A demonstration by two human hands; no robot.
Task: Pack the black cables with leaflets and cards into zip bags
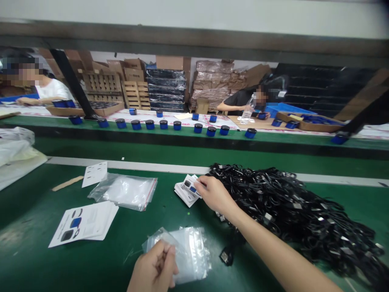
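My right hand [216, 195] is closed in a pinch on a small printed card [192, 184] with pictures on it. The card is over a little stack of white cards [184, 194], beside the heap of black USB cables [273, 207]. Nearer to me, my left hand [154, 265] has its thumb and fingers pressed together on a clear plastic bag [161, 236]. Under that bag lies a pile of clear zip bags [194, 253]. One cable's USB plug [225, 256] sticks out from the heap, right of the bags.
Left on the green bench lie larger printed sheets [86, 223], a bag of clear bags [127, 190], a dotted card [95, 173] and a wooden stick [67, 183]. Several blue jars with black lids [149, 124] line the far ledge. Two people sit beyond it; a shelf hangs overhead.
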